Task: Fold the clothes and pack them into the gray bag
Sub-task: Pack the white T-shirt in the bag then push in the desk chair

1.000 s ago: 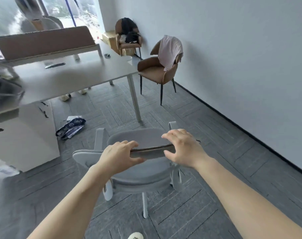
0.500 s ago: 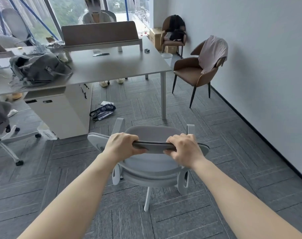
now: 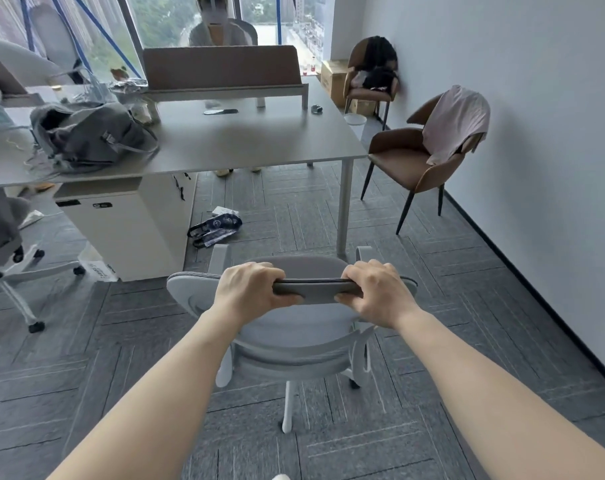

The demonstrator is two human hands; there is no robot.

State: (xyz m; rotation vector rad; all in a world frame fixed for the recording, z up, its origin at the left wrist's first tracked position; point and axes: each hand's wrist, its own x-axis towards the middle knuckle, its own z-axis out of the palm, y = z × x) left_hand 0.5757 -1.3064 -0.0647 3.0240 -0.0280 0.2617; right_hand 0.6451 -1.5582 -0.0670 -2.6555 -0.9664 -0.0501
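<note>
Both hands grip the top edge of a grey office chair's backrest (image 3: 316,291) in front of me: my left hand (image 3: 249,289) on its left part, my right hand (image 3: 375,292) on its right part, fingers curled over the rim. The gray bag (image 3: 90,136) lies slumped and open on the left of the grey desk (image 3: 245,140). A pale pink garment (image 3: 455,123) hangs over the back of a brown chair (image 3: 408,161) by the right wall.
A second brown chair (image 3: 368,84) piled with dark clothes stands in the far corner beside a cardboard box (image 3: 334,81). A white cabinet (image 3: 128,223) sits under the desk, a dark printed bag (image 3: 214,228) on the floor. Another office chair (image 3: 3,237) stands at left. A person sits behind the desk divider.
My view has swung left, bringing the desk and gray bag into sight. My right hand, open over the backrest a second ago, now grips it; the left hand kept its hold.
</note>
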